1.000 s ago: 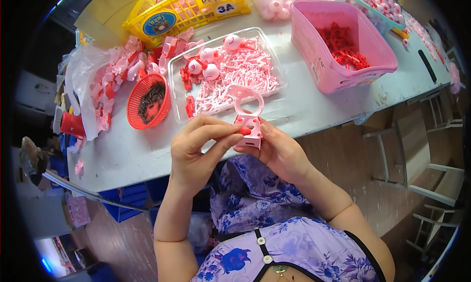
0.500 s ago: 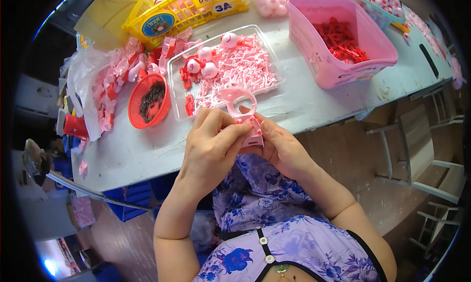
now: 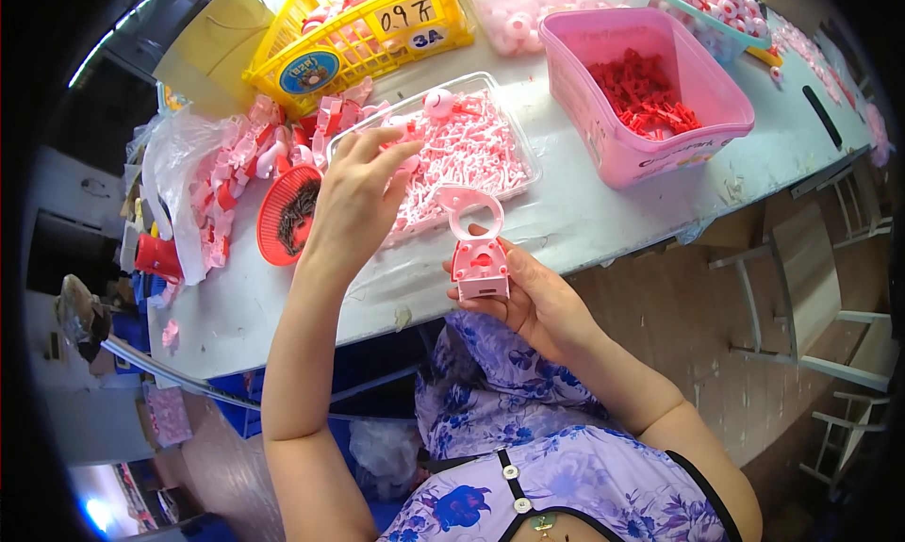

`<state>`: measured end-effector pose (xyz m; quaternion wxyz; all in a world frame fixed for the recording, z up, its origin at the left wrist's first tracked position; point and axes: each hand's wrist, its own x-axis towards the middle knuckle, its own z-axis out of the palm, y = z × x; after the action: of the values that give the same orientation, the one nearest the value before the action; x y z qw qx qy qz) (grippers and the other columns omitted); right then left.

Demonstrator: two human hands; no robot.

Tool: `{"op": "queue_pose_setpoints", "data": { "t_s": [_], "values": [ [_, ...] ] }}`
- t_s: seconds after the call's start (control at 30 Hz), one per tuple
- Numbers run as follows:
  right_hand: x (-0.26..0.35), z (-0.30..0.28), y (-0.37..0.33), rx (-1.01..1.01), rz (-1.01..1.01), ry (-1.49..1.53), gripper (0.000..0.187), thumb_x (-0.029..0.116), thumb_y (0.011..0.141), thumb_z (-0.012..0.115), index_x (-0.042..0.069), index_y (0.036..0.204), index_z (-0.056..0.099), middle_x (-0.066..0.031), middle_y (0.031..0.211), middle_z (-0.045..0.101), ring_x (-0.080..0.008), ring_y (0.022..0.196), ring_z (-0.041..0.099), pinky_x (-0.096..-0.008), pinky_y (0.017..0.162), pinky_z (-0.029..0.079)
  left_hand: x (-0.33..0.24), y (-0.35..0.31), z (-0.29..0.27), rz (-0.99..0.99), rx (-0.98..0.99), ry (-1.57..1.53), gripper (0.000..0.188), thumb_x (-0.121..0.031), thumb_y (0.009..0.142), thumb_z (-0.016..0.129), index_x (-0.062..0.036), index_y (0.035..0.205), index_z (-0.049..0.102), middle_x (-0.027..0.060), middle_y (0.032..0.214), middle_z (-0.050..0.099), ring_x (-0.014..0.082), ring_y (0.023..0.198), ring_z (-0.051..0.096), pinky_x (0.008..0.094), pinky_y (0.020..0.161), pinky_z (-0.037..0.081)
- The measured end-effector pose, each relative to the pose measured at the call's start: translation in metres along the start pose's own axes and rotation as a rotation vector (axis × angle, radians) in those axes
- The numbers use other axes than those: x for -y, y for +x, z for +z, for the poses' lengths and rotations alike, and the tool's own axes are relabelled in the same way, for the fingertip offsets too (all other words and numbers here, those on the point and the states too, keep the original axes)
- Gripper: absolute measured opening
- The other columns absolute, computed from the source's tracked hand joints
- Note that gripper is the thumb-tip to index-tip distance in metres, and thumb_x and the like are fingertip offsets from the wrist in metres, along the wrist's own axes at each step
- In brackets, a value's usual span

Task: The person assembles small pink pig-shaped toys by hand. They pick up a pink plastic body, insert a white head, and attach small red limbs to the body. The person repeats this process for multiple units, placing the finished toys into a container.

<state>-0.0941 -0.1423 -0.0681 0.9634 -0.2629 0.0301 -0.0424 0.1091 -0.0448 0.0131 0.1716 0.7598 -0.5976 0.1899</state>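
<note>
My right hand (image 3: 551, 306) grips a pink plastic toy part (image 3: 483, 286) near the table's front edge. The part has a boxy body with a small dark slot, red bits on its face, and a ring standing up from its top. My left hand (image 3: 358, 198) is raised over the left side of a clear tray (image 3: 534, 170), fingers apart, with nothing visible in them. Small pale-pink plastic pieces (image 3: 471, 146) fill the tray, along with a round pink-and-white ball (image 3: 438, 103). Left of this hand is a round red basket (image 3: 269, 226) of dark screw-like pieces, partly hidden by the wrist.
A pink tub (image 3: 603, 137) of red parts stands right of the tray. At the back are a yellow basket (image 3: 363, 66) and a clear bin (image 3: 566, 0) of pink balls. Loose pink and red parts (image 3: 226, 179) lie left. Chairs (image 3: 811, 269) stand beyond the table's right edge.
My left hand has let go of the toy part and moved up and left over the tray. My right hand still holds the part, now in plain sight.
</note>
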Motion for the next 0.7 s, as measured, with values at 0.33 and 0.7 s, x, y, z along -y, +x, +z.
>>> {"op": "queue_pose_setpoints", "data": {
  "t_s": [0.33,0.7],
  "values": [
    [0.001,-0.002,0.0,0.014,-0.009,0.042,0.054,0.031,0.103,0.039,0.002,0.146,0.024,-0.0138,0.127,0.052,-0.0232,0.113,0.057,-0.0344,0.097,0.047,0.031,0.016,0.018,0.04,0.25,0.035,0.031,-0.006,0.077,0.067,-0.0045,0.107,0.063,0.0107,0.108,0.061,0.0295,0.104,0.055,0.0388,0.09,0.045],
    [-0.001,-0.003,0.001,-0.042,-0.01,0.022,0.048,0.031,0.103,0.038,0.0,0.139,0.035,-0.0157,0.126,0.055,-0.0264,0.113,0.058,-0.0352,0.097,0.048,-0.01,-0.078,-0.046,-0.502,-0.37,-0.552,0.022,0.007,0.078,0.068,-0.0008,0.093,0.055,0.0088,0.098,0.058,0.0145,0.088,0.063,0.0278,0.074,0.053]
  ]
}}
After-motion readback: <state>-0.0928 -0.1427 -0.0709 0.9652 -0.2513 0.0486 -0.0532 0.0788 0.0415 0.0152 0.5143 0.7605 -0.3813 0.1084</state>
